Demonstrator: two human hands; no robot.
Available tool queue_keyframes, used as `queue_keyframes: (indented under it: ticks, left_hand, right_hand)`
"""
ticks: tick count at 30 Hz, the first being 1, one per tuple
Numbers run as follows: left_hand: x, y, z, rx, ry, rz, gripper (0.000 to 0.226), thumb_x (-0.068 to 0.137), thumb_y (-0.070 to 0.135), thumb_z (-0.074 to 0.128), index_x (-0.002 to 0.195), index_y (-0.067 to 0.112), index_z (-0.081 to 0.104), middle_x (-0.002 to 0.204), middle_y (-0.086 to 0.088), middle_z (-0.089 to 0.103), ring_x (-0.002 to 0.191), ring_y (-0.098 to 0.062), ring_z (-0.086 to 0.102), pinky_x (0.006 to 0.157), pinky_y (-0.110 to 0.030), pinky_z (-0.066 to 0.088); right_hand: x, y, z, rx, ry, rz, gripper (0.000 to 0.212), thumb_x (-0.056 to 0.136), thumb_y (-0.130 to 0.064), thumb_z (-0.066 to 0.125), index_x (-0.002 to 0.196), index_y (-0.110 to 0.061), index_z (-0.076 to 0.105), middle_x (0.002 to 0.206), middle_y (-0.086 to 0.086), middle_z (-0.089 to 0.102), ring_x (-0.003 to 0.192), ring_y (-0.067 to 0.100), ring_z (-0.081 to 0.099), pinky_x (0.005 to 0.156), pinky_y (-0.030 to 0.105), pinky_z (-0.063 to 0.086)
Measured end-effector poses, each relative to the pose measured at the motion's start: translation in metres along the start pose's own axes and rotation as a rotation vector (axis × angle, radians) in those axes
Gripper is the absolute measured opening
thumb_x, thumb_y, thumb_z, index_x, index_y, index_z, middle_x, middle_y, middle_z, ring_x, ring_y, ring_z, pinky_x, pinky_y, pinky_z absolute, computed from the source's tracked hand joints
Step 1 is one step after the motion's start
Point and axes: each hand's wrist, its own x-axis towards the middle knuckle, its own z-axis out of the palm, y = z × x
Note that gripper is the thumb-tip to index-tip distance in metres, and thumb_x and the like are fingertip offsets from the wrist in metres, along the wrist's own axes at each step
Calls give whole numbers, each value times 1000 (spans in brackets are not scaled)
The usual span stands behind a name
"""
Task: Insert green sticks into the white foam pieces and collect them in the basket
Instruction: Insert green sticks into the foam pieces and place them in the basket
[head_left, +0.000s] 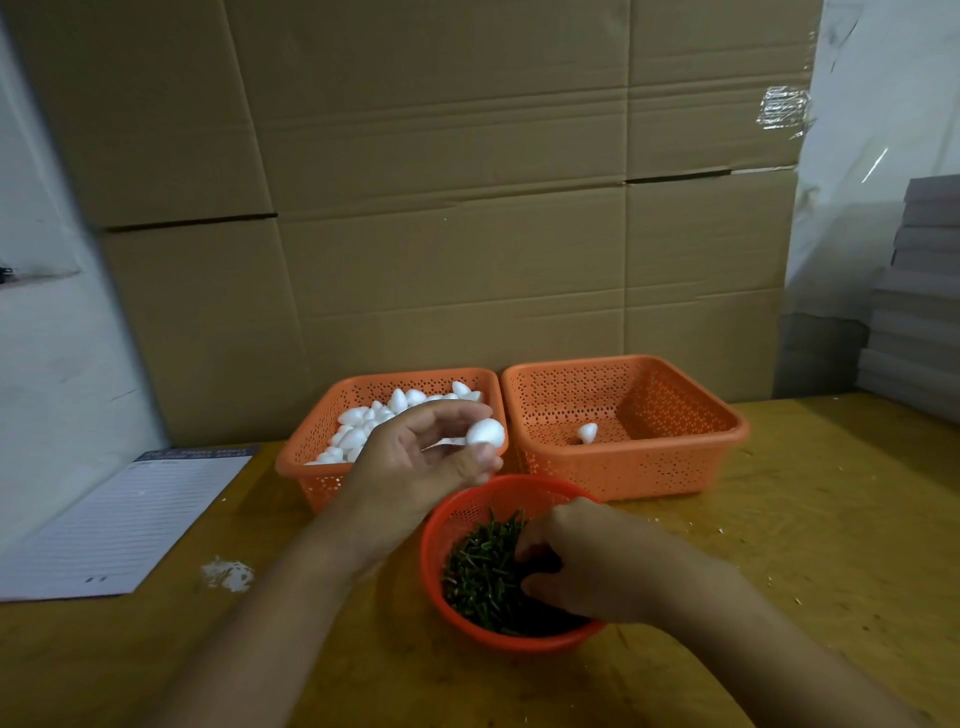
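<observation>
head view:
L hand (415, 462): fingers curled round white foam piece (485, 432), piece at fingertips, 2 o'clock of palm
R hand (587, 561): fingers curled down in green sticks (483, 577), red bowl (441, 525); can't tell if gripping any
R basket (670, 467): one foam pc w/ stick (587, 432), 12 o'clock of bowl
L basket (306, 457): loose foam stock (363, 421)

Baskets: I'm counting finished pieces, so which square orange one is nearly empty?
The right square basket, holding a single foam piece; the left basket is full of white foam pieces.
</observation>
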Motion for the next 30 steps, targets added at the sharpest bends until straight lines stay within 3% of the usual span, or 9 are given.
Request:
queue_keyframes:
  ticks: [2, 6, 13, 19, 23, 27, 30]
  left_hand:
    - [-1, 2, 1, -48, -20, -43, 25, 82, 39, 77, 103, 25, 77, 103, -6, 75, 93, -24, 74, 79, -28, 58]
    - [-1, 2, 3, -146, -68, -110, 29, 94, 42, 59, 93, 20, 77, 93, -11, 72, 81, -19, 69, 76, -31, 57]
    - [4, -1, 0, -379, -114, -250, 35, 84, 52, 66, 86, 20, 79, 78, -4, 67, 67, -12, 64, 69, -30, 57]
    - [11, -7, -7, -706, -111, -442, 37, 70, 41, 86, 89, 9, 79, 70, -1, 62, 56, -9, 59, 60, -27, 58]
    - [11, -8, -6, -729, -73, -481, 35, 80, 41, 72, 83, 6, 78, 66, 1, 59, 53, -7, 56, 58, -25, 58]
    - [10, -5, -4, -731, -48, -477, 34, 76, 40, 72, 79, 7, 78, 64, 1, 57, 51, -6, 54, 57, -24, 58]
    - [8, -5, -4, -673, -38, -452, 31, 82, 40, 69, 78, 10, 77, 69, -3, 60, 55, -9, 58, 59, -27, 59]
  right_hand:
    - [0, -1, 0, -13, 1, 3, 26, 94, -40, 62, 115, -28, 68, 104, -8, 68, 87, 10, 62, 64, 24, 49]
    - [-1, -4, 0, -17, -4, 6, 25, 95, -42, 61, 115, -29, 67, 104, -10, 67, 86, 9, 61, 68, 27, 53]
    - [1, -3, 1, -12, 6, -6, 26, 93, -39, 63, 116, -29, 67, 107, -9, 68, 90, 10, 63, 66, 22, 50]
    - [1, -2, 3, -2, 2, 1, 24, 93, -39, 63, 114, -28, 67, 107, -9, 68, 93, 11, 64, 74, 30, 58]
    - [1, -2, 4, -4, 10, -4, 24, 93, -38, 63, 114, -29, 67, 108, -10, 68, 94, 11, 63, 72, 26, 55]
    - [1, -3, 3, 6, 2, -3, 27, 93, -36, 63, 119, -30, 66, 112, -11, 67, 97, 10, 63, 72, 23, 54]
    - [0, -3, 1, 27, -8, 10, 22, 93, -30, 65, 114, -29, 67, 110, -12, 66, 96, 9, 63, 77, 28, 57]
